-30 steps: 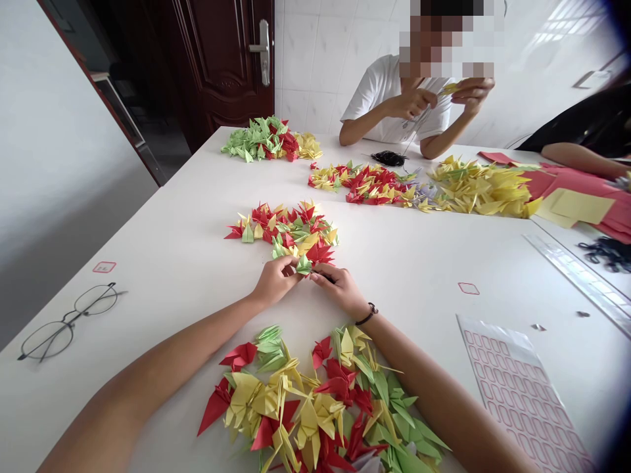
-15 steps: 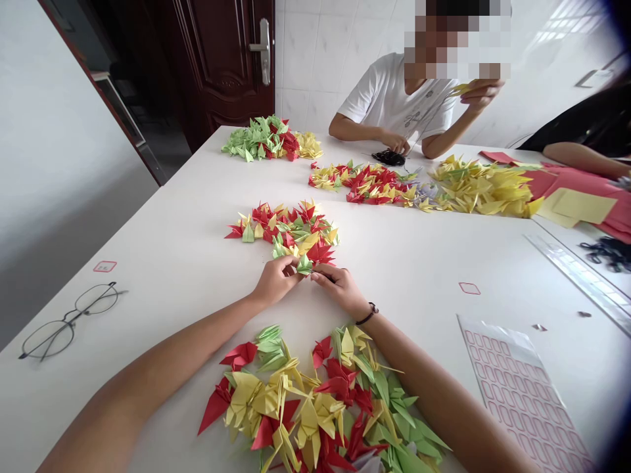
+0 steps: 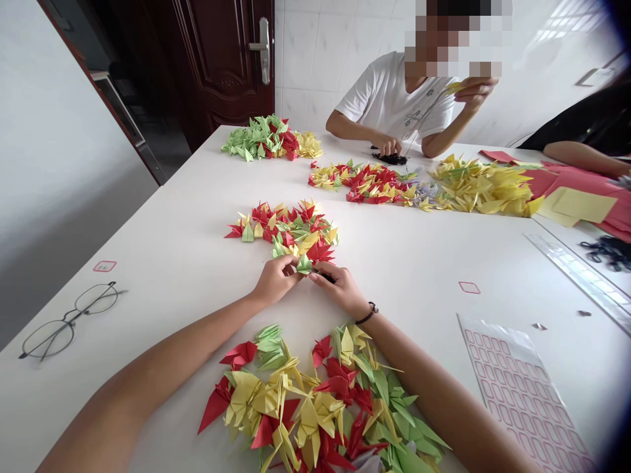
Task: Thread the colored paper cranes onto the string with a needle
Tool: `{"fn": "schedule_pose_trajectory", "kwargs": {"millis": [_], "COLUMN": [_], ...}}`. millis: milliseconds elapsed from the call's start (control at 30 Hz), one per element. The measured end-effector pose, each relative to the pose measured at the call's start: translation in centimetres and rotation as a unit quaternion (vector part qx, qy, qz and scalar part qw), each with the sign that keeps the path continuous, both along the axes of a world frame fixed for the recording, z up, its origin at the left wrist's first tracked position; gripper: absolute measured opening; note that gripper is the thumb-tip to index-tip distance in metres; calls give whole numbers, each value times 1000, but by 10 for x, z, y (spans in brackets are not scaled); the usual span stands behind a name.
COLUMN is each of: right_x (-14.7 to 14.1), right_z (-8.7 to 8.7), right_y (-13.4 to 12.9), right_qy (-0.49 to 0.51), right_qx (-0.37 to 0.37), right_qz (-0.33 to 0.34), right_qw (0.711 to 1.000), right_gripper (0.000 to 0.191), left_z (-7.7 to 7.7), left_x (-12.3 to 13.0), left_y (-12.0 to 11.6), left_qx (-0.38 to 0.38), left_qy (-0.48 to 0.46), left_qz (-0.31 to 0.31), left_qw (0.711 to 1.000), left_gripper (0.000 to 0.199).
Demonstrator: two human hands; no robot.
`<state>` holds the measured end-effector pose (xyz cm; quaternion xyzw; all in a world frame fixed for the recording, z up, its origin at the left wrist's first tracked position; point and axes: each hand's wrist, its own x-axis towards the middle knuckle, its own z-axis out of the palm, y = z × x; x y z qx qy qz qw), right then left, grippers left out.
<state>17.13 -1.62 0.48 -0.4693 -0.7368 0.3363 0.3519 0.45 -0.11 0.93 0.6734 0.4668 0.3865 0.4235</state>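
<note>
While a white table (image 3: 187,217) fills most of the view, a person (image 3: 382,89) in a white shirt sits at its far side, at one o'clock, one hand (image 3: 476,92) raised with yellow paper (image 3: 452,87), the other on black thread (image 3: 394,159). At six o'clock, a loose heap (image 3: 308,420) of red, yellow and green folded-paper birds lies between the wearer's forearms. A label sheet (image 3: 522,394) lies at four o'clock, a mostly yellow pile (image 3: 483,187) at two. Near the centre is a cluster (image 3: 290,223) of similar birds; eyeglasses (image 3: 68,320) rest at eight o'clock. At the cluster's six o'clock edge, the wearer's left hand (image 3: 276,282) pinches a small green bird (image 3: 304,265). At the bird's four o'clock, the right hand (image 3: 342,289) has thumb and fingers pressed together; anything between them is too small to tell.
</note>
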Motion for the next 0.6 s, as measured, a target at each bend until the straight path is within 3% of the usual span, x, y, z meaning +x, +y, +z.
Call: {"fn": "schedule_pose_trajectory", "kwargs": {"millis": [600], "right_x": [0], "right_z": [0], "right_y": [0], "right_qy": [1], "right_qx": [-6], "right_qz": [1], "right_qw": [1000], "right_gripper": [35], "left_z": [1], "left_x": [0], "left_y": [-1], "left_qx": [0], "left_qy": [6], "left_qz": [0], "left_qw": [1000], "left_gripper": [9]}}
